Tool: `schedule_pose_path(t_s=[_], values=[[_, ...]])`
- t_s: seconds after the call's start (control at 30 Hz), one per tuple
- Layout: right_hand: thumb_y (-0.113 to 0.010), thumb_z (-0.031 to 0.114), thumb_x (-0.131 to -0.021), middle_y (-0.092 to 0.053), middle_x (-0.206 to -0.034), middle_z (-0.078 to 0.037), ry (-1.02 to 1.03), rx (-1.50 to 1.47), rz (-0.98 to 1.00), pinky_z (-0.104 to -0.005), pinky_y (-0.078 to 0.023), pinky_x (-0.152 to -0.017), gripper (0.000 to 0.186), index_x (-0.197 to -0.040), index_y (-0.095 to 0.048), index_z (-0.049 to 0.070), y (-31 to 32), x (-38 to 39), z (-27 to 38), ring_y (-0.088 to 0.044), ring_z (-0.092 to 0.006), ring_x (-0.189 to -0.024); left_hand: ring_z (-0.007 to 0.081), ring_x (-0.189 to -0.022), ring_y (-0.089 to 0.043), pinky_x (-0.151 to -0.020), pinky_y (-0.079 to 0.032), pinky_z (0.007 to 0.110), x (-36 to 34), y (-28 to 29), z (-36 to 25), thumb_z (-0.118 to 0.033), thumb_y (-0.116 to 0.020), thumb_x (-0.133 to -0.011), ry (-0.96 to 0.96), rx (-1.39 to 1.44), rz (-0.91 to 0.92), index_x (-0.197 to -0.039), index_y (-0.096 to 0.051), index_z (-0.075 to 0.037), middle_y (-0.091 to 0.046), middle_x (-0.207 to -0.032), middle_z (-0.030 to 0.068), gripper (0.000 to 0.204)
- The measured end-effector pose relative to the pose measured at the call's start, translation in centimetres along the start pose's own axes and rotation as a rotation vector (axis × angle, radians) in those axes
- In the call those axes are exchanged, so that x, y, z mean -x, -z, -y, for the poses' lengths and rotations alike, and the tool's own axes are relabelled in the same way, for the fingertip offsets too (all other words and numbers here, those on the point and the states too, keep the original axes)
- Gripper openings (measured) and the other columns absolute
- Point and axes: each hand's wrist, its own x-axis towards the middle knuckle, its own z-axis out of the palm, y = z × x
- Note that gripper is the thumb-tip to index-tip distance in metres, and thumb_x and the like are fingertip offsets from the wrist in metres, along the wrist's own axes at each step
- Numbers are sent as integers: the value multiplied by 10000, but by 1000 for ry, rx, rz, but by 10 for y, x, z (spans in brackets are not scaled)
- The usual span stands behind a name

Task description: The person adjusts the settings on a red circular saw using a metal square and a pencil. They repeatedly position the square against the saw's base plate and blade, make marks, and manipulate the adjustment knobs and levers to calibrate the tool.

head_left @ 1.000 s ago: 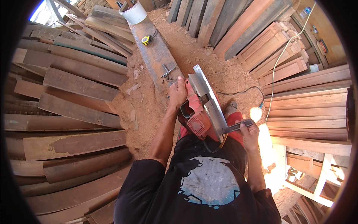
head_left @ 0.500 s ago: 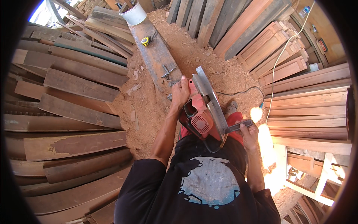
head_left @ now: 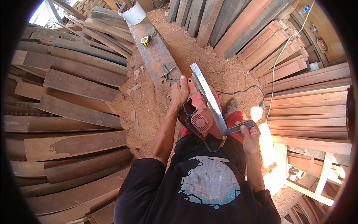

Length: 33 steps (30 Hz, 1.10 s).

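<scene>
A red electric hand planer rests over my lap, tilted so that its sole faces right. My left hand is closed around its front end. In my right hand is a try square, its dark stock pinched between thumb and fingers. The square's shiny steel blade lies lengthwise along the planer's sole, with its far tip reaching past the planer's front. I cannot tell whether the blade touches along its whole length.
A worn plank bench ahead carries a yellow tape measure, a metal T-shaped tool and a white bucket. Stacked boards line the left; panels and planks the right. A pale cable hangs at right.
The try square's blade has turned in my right hand, its far tip shifting left and away from me. The planer and my left hand have hardly moved.
</scene>
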Motion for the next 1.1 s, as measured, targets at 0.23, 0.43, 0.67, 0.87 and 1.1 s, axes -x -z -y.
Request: schedule_pose_path(t_s=[0.23,0.43,0.67,0.87,1.1], values=[[-629,60,-994,-722,-1072,-164,-40,-69,16,-400,-638,-838,171,-1153,-594,6,12,0,-12,-720,-212,-928,511,-741,-618,-668,-457,552,-1,-2,-2,-454,-328,-1073,-34,-35,10,-802,-641,16,-620,-712,289,626],[-640,67,-990,-724,-1080,-161,-84,-165,14,-401,-641,-827,180,-1157,-598,15,23,2,-22,-722,-222,-943,529,-781,-624,-696,-467,572,-1,-1,-18,-460,-338,-1064,-56,-128,50,-830,-656,9,-631,-751,308,613],[-655,86,-985,-727,-1082,-153,-108,-192,5,-373,-641,-794,186,-1154,-607,23,23,3,-21,-723,-216,-938,531,-796,-626,-708,-473,574,-1,-3,-22,-457,-346,-1062,-65,-159,60,-859,-663,1,-643,-780,309,593],[-666,98,-981,-731,-1077,-148,-136,-212,-8,-370,-641,-782,191,-1151,-613,28,24,3,-22,-724,-213,-930,532,-811,-625,-718,-475,577,-1,-3,-24,-455,-347,-1063,-90,-182,56,-876,-665,1,-647,-799,312,586],[-648,87,-989,-727,-1082,-148,-124,-211,-8,-371,-642,-786,164,-1134,-611,21,19,3,-17,-722,-203,-919,531,-815,-620,-723,-470,571,-1,-5,-20,-447,-336,-1067,-69,-174,52,-862,-661,10,-645,-802,314,597]])
